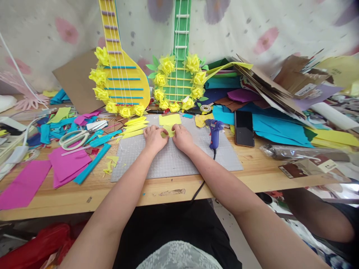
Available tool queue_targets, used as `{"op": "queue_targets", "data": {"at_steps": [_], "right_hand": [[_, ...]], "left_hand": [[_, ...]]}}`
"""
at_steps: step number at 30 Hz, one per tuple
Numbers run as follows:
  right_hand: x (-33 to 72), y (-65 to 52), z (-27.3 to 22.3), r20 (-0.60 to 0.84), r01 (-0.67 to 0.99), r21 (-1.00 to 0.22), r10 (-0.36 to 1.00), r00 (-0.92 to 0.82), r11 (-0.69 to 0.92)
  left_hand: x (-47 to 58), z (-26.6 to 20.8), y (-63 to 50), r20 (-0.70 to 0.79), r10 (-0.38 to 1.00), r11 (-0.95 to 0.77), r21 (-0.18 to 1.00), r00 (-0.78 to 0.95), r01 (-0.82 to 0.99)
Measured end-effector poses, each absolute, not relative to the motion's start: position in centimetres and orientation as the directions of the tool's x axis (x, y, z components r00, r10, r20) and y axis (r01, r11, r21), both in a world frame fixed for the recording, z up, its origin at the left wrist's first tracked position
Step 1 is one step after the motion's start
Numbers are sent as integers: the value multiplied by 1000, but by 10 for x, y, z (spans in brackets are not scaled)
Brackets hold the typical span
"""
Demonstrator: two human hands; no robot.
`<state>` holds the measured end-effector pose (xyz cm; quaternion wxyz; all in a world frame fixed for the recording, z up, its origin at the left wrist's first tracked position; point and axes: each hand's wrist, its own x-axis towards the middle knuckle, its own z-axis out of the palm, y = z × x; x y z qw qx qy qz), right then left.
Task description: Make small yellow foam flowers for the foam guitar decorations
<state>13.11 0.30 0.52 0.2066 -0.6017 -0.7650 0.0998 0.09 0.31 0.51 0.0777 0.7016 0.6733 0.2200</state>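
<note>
The yellow piece (168,130) sits at the middle of my view, over the far part of the grey cutting mat (168,162) on the wooden worktop (64,198). Working from the left, I see a magenta sheet (25,185) by the near edge, then a magenta stack (68,166) with a blue strip (93,163) slanting just right of it. White-handled scissors (73,140) lie a little farther back among the scraps. Behind them a brown board (77,82) leans at the far side, next to a yellow guitar shape (134,84) trimmed with yellow flowers. Yellow strips (136,127) lie fanned just left of my left hand (156,139). That hand is curled to a narrow gap, thumb and fingers at the piece's left edge. A larger yellow sheet (169,119) lies just beyond the piece. My right hand (182,138) is bent, fingertips at the right edge; I cannot tell whether either hand pinches or merely presses. Beyond it stands a green guitar shape (179,82), flowered too. To the right, a purple glue gun (214,134) lies on the mat, and a dark-screened phone (244,128) lies past that, beside blue sheets (280,129).
</note>
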Motion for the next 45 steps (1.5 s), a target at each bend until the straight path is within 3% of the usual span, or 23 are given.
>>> {"op": "queue_targets", "data": {"at_steps": [7,12,25,31,35,45], "right_hand": [[136,3,4,206,839,-507,973,-105,197],[140,2,6,224,790,-592,974,-29,159],[141,14,-6,278,567,-774,956,-94,281],[142,13,0,339,613,-721,936,-94,323],[141,6,7,298,677,-661,941,-159,324],[137,5,2,251,714,-633,952,-175,298]], "left_hand": [[-1,4,2,250,968,-126,411,21,903],[-20,8,5,254,965,-188,513,61,837],[-35,9,12,298,910,-391,385,288,836],[-32,9,9,347,877,-441,303,333,845],[-30,10,7,366,852,-478,254,373,841],[-25,7,10,351,874,-444,301,335,844]]}}
